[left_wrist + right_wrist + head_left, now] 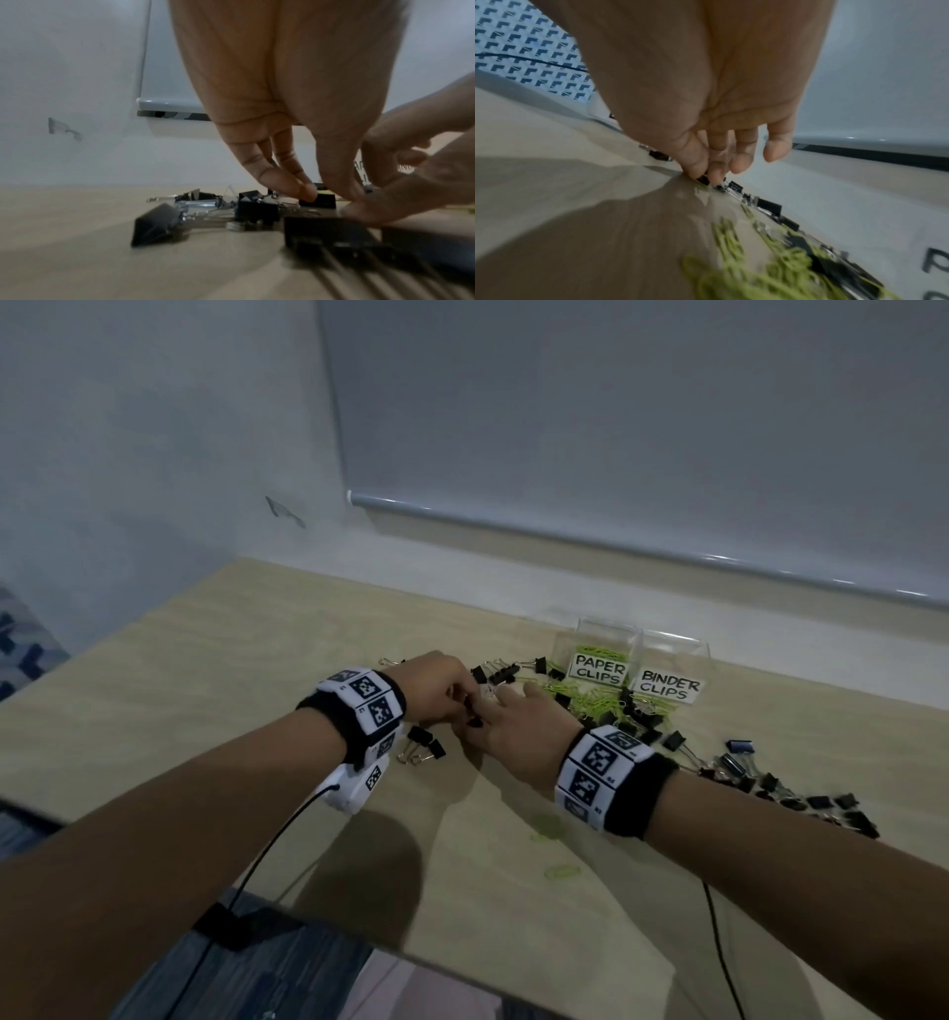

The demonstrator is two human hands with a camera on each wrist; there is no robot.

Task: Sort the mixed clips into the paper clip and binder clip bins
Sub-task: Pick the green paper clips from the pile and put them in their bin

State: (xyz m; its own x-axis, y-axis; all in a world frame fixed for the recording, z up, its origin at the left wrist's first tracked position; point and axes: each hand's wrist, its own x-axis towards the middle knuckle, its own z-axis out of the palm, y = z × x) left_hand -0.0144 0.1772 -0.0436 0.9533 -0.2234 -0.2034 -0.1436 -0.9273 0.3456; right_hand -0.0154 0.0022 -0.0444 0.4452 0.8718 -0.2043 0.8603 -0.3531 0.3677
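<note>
Both hands down on the table (215, 670), meeting just left of the paper clip bin (598, 654). Left hand (436, 688) with fingertips (306, 192) drawn together onto a small black binder clip (318, 201), apparently pinching it, though blur leaves the hold uncertain. Right hand (513, 737) with thumb and forefinger closed on another small black clip (704, 179), remaining fingers loosely extended above it. Binder clip bin (672, 670) touching the paper clip bin on its right. Mixed pile of green paper clips (590, 698) and black clips directly in front of the paper clip bin; more binder clips (801, 793) strewn well to the right of it, a few loose ones (426, 747) to its left.

Risks from here: wire handles snagging neighbouring clips and dragging them along on the lift; a green paper clip hooked on a handle and carried into the wrong bin; two close hands knocking each other's grip loose.
</note>
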